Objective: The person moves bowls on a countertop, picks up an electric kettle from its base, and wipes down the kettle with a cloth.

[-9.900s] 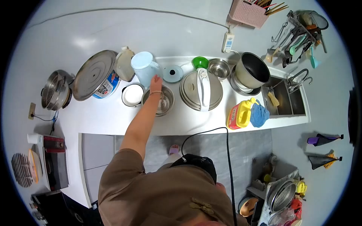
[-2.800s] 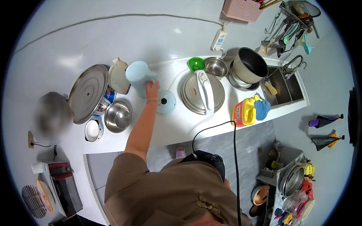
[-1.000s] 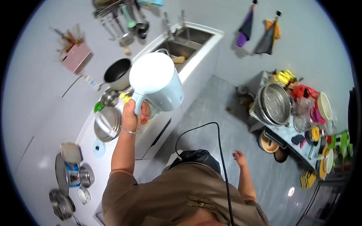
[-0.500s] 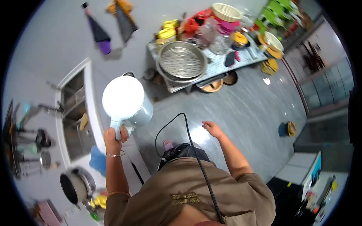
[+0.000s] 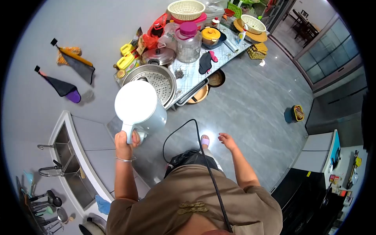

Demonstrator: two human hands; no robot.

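My left hand (image 5: 126, 144) is wrapped round the handle of a pale blue pitcher (image 5: 150, 119) with a white top, held up in front of my body. Part of a steel steamer pot (image 5: 158, 84) is hidden behind the pitcher. Out over the floor, my right hand (image 5: 227, 141) has its fingers apart and holds nothing.
A side table (image 5: 192, 74) bears a lidded pan (image 5: 158, 56), a glass jar (image 5: 188, 49) and baskets. The sink (image 5: 80, 186) and a blue cloth (image 5: 103, 204) are at lower left. A small bin (image 5: 290, 114) stands on the floor at right. A black cable (image 5: 209, 168) crosses my front.
The pitcher has been lifted off the counter by my left hand. The view has swung from the counter past the sink to the side table, and my right hand has come into view.
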